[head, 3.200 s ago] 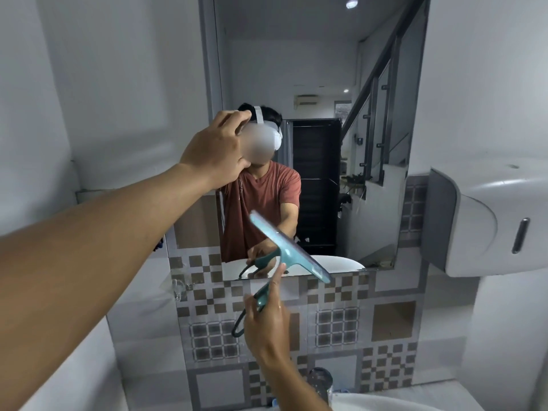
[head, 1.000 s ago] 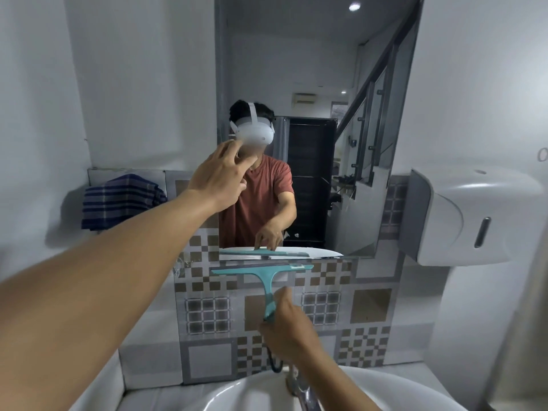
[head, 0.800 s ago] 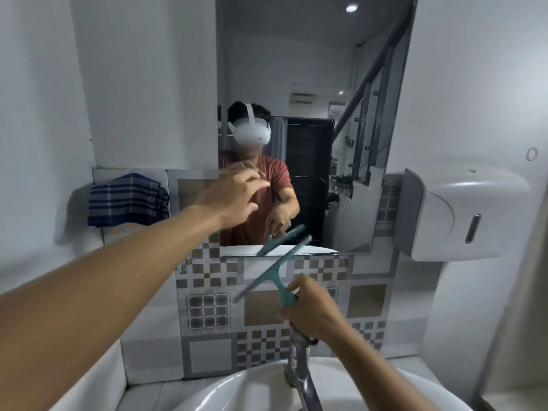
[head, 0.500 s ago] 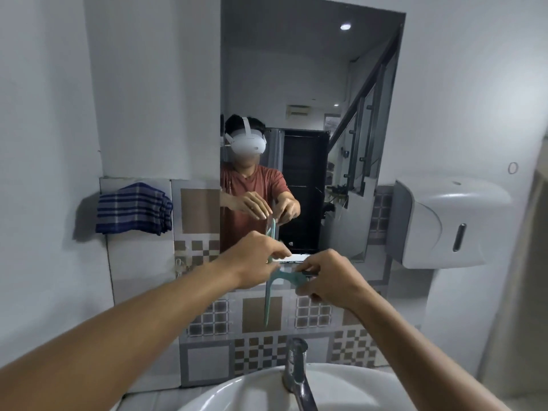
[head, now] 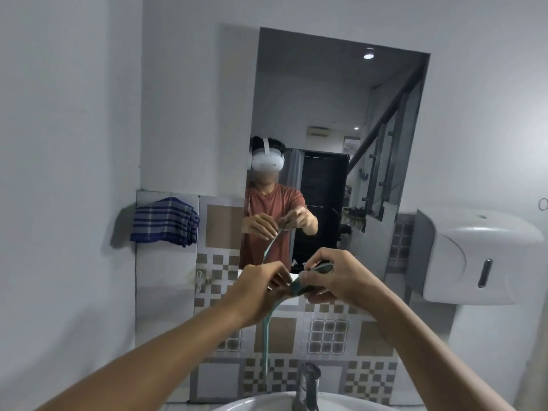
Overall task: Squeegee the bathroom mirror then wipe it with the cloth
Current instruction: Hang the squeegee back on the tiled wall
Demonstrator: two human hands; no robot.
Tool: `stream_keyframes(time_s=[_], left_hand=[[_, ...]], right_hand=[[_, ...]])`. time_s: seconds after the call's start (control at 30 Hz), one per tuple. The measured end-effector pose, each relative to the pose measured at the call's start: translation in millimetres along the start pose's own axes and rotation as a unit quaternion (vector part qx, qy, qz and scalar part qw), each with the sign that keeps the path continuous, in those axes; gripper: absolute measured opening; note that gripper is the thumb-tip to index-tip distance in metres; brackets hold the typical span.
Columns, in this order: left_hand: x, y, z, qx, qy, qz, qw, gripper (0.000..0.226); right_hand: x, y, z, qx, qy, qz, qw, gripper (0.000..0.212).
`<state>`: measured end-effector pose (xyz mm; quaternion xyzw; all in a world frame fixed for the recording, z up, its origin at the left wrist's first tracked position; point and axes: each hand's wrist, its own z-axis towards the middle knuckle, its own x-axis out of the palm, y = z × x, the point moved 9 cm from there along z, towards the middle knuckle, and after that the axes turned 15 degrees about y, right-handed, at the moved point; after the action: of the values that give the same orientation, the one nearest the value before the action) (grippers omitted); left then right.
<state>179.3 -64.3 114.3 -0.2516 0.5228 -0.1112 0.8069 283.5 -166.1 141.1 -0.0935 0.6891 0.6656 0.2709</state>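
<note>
A teal plastic squeegee (head: 266, 339) is held in both hands in front of the bottom edge of the tall rectangular frameless wall mirror (head: 326, 114), over the patterned tiles below the glass. Its blade is seen almost edge-on. The long axis of the blade runs close to vertical, and the free end points down away from the mirror toward the chrome tap (head: 307, 384) and the white basin (head: 258, 403). The short handle lies across that line, roughly level, and points toward the mirror's right side.

The right hand (head: 341, 280) has its fingers and thumb curled around the handle, gripping it just below the mirror's lower right part. The left hand (head: 258, 295) is just beside it, below the middle of the mirror's bottom edge. Its fingers are bent in on the upper end of the blade where it joins the handle. Blur hides exactly how those fingertips sit.

A folded blue cloth with pale stripes (head: 164, 219) rests on a ledge to the left of the mirror, level with its lower part and well apart from both hands. A white wall-mounted dispenser (head: 474, 256) hangs to the right of the mirror's lower corner.
</note>
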Motion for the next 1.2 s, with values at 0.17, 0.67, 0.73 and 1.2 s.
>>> stream_keyframes(time_s=[0.17, 0.67, 0.73, 1.2], left_hand=[[-13.7, 27.0, -24.1, -0.043, -0.019, -0.038, 0.998, 0.034], [-46.7, 127.1, -91.1, -0.148, -0.125, -0.154, 0.969, 0.014], [-42.8, 142.3, -96.6, -0.156, -0.135, -0.167, 0.964, 0.016], [-61.3, 186.1, -72.8, -0.158, -0.130, -0.080, 0.976, 0.064]], right_hand=[[28.7, 9.1, 26.9, -0.023, 0.007, -0.017, 1.000, 0.033], [128.8, 6.4, 106.3, -0.122, 0.053, 0.000, 0.991, 0.022], [144.1, -4.2, 116.4, -0.103, 0.064, 0.000, 0.993, 0.025], [170.4, -26.0, 177.5, -0.104, 0.051, -0.041, 0.992, 0.067]])
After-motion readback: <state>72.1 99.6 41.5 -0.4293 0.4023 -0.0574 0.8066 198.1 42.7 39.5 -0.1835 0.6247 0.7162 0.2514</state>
